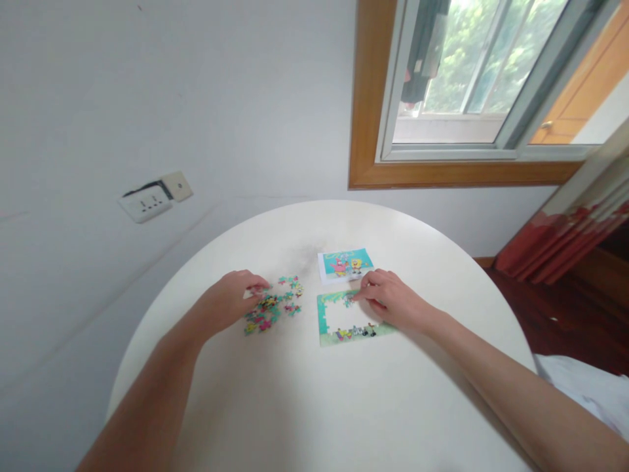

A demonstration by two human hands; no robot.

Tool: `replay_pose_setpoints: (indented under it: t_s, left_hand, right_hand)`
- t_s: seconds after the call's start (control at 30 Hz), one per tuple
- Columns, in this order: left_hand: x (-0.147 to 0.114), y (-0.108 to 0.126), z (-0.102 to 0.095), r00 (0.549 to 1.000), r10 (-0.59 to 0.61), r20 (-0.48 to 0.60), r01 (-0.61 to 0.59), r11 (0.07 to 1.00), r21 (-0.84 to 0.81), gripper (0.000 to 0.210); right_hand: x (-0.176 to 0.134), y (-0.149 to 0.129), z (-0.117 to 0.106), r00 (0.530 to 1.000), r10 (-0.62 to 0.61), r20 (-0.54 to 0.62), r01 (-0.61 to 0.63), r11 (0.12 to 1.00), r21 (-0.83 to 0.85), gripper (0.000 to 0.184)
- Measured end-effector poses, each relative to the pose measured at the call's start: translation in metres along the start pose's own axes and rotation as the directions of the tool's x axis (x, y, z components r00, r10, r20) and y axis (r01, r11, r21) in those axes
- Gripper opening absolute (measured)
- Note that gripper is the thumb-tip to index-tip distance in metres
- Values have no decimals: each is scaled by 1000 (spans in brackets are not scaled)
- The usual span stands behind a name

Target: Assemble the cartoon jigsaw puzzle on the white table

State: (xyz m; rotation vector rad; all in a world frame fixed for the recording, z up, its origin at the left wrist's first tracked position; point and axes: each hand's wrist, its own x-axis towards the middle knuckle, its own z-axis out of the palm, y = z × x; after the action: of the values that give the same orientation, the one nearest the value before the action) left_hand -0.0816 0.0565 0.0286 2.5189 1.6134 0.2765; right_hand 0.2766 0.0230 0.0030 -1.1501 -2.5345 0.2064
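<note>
Bare forearms [496,377] reach over a round white table [295,406], one on each side of a jigsaw border [323,321], which lies flat with white showing inside it and coloured cartoon shapes along its bottom strip. At the border's right half is the right hand [393,300], fingers bent, with thumb and fingertips close together by the inside of the top strip, beside a small greyish patch of joined pieces; whether they pinch a piece I cannot tell. Left of the border, loose puzzle pieces [268,314] in teal, pink and yellow lie in a heap, some overlapping, a few scattered on the side toward the border. Over that heap's far left edge is the left hand [236,293], fingers curled down among the pieces; its grip is too hidden to tell. Just beyond the border lies a cartoon picture sheet [344,263], its lower right corner near the right hand.
</note>
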Motion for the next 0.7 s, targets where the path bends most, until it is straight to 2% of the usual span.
replay_pose_setpoints:
  t_s: [0.27,0.7]
  left_hand:
    - [-3,-3,1,1000,10,15,-10,1000,0,31]
    - [3,-3,17,995,89,53,-93,994,65,25]
  right_hand:
    - [0,4,0,1000,3,-6,-3,1000,-9,38]
    - [-1,3,-4,1000,5,-25,-5,1000,9,36]
